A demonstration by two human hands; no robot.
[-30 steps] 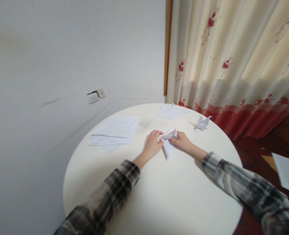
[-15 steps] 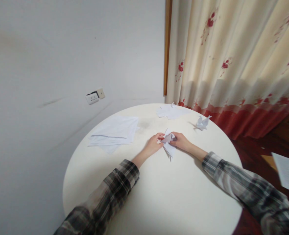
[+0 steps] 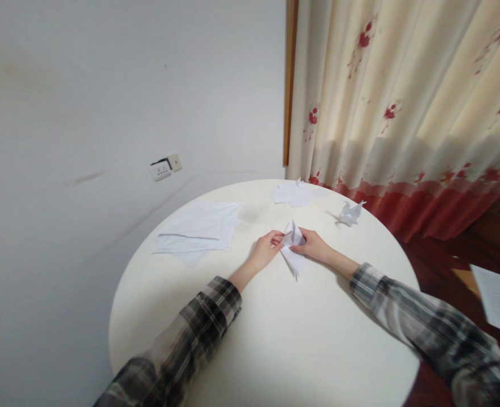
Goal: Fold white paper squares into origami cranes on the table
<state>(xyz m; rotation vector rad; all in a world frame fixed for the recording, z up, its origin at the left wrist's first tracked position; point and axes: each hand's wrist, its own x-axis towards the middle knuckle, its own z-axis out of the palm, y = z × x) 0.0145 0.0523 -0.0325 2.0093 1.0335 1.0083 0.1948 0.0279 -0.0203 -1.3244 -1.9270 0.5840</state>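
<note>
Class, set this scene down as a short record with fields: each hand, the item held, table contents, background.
Left hand: pinches the left edge of a folded, pointed piece of white paper
Right hand: holds its right side, thumb on top
Surface: round white table
Left on table: loose stack of white paper sheets
Far edge: flat white paper
Far right: winged white folded-paper figure
Background: cream curtain with red flowers; white rectangular wall socket

White table (image 3: 301, 339) (round-edged), overlapping sheets (image 3: 199, 223), folded paper (image 3: 293, 261), paper figure (image 3: 350, 215), far-edge papers (image 3: 292, 195)
</note>
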